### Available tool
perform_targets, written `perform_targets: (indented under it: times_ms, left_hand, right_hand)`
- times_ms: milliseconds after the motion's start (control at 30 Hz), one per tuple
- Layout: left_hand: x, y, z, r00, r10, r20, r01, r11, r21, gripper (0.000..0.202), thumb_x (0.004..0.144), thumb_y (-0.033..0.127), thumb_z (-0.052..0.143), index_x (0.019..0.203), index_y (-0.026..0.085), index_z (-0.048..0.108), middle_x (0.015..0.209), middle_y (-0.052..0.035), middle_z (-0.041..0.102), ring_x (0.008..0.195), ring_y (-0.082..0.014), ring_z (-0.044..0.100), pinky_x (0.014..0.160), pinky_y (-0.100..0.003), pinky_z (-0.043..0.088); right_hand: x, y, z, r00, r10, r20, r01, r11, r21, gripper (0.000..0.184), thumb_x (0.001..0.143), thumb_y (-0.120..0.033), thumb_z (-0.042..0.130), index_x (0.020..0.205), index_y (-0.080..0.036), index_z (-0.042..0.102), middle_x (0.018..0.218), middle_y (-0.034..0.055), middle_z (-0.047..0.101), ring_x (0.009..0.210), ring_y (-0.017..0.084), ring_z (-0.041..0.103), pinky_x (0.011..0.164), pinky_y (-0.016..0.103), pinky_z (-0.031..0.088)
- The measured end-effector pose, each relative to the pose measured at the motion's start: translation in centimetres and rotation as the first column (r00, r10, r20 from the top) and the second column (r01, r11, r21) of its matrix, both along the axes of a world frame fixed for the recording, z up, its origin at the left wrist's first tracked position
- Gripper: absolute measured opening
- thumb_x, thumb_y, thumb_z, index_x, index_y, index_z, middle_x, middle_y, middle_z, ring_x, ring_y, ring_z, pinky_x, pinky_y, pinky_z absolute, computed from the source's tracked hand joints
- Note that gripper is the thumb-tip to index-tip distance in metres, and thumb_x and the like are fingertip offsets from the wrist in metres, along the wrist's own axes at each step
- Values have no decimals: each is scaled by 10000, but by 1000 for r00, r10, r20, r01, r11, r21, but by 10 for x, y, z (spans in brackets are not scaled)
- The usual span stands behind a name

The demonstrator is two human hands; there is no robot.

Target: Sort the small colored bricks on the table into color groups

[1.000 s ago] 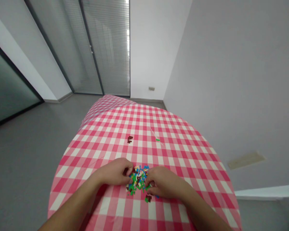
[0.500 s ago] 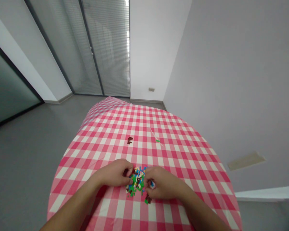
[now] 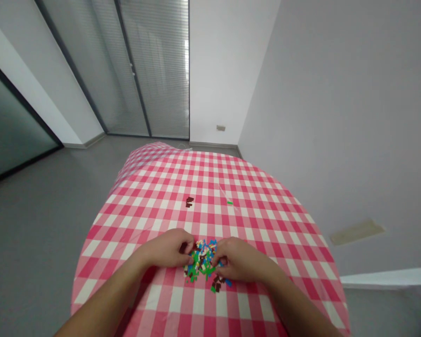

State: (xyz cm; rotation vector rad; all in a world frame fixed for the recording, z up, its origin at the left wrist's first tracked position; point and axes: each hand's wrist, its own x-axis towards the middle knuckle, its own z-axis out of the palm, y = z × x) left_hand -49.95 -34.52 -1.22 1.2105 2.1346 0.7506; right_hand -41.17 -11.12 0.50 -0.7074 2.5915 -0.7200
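Observation:
A pile of small toy building bricks (image 3: 204, 261) in green, blue, brown and cream lies on the checked tablecloth between my hands. At its left edge is my left hand (image 3: 171, 248), its fingers curled and its thumb apart from the index finger. My right hand (image 3: 237, 260) reaches into the pile's right side, thumb and index finger apart among the bricks. Several brown bricks and a green one form a small cluster (image 3: 217, 283) just below the right hand. The palms and inner fingers of both hands are hidden.
Farther up the red-and-white checked tablecloth (image 3: 154, 299) lie a few joined or touching brown bricks (image 3: 189, 201) and one green brick (image 3: 230, 203). The table's rounded edge runs close to a wall (image 3: 337, 117) on the right.
My right hand has opened its fingers, and the blue-and-white bit seen in its curl is gone from there. Blue bricks now lie beside the brown cluster. The left hand has hardly moved.

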Motion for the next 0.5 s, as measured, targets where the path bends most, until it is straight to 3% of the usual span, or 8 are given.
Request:
perform_targets:
  times_ms: [333, 400, 500]
  left_hand:
    - [0, 0, -3, 1000, 12, 7, -12, 1000, -2, 153, 699, 194, 592, 653, 188, 446, 612, 42, 482, 585, -117, 440, 549, -263, 282]
    - [0, 0, -2, 1000, 18, 16, -18, 1000, -7, 150, 698, 194, 588, 652, 188, 447, 610, 41, 484, 582, -118, 439, 546, -264, 281]
    - [0, 0, -3, 999, 30, 28, -30, 999, -14, 154, 706, 206, 588, 651, 188, 445, 614, 40, 485, 585, -119, 437, 550, -267, 279]
  right_hand:
    - [6, -17, -4, 999, 0, -51, 7, 992, 124, 127, 763, -152, 617, 776, -198, 735, 812, 32, 713, 709, 155, 598, 602, 233, 355]
    - [7, -17, 0, 998, 2, -60, 3, 996, 94, 122, 766, -142, 611, 756, -193, 721, 795, 27, 704, 703, 149, 594, 606, 229, 363]
    - [3, -8, 0, 992, -69, -106, 63, 996, -59, 95, 778, -158, 627, 796, -194, 713, 772, 14, 691, 699, 138, 594, 631, 222, 395]
